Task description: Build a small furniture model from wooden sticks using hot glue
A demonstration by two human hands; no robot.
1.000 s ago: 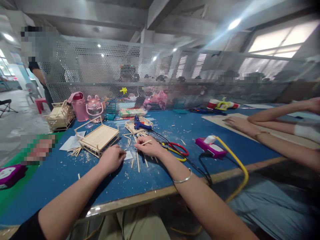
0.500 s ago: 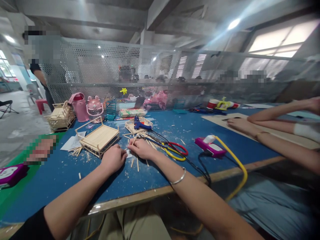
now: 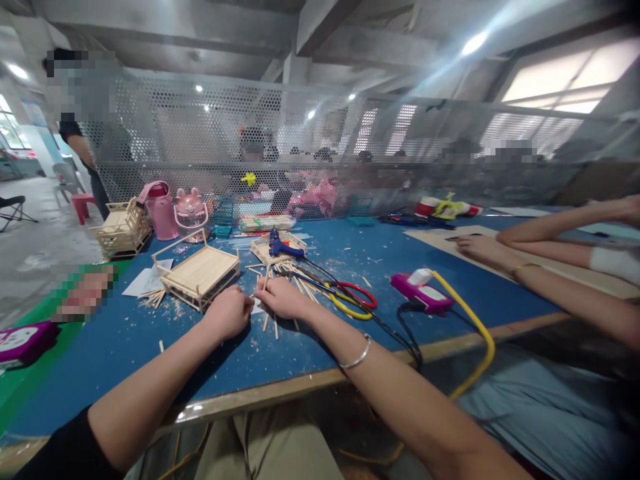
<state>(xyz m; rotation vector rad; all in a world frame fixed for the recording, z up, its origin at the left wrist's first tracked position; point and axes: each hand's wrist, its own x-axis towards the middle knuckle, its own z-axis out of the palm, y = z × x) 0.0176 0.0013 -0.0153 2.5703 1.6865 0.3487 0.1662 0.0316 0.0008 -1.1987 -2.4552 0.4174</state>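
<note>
My left hand is closed low over the blue table, its fingertips pinched; what they hold, if anything, is hidden. Close by on its right, my right hand pinches a thin wooden stick that points up and away. Beyond my left hand stands a small bed-like frame of wooden sticks, with a flat slatted top and corner posts. Loose wooden sticks are strewn beyond and under my right hand. A blue glue gun rests on a smaller wooden stick piece behind them.
Pliers with red and yellow handles lie beside black cords. A purple power strip with a yellow cable is to the right, near another person's forearms. A pink flask, more stick models and a mesh screen stand behind.
Both hands stay almost in place, close together. The stick in my right hand has tipped slightly more upright. The whole view has shifted a little.
</note>
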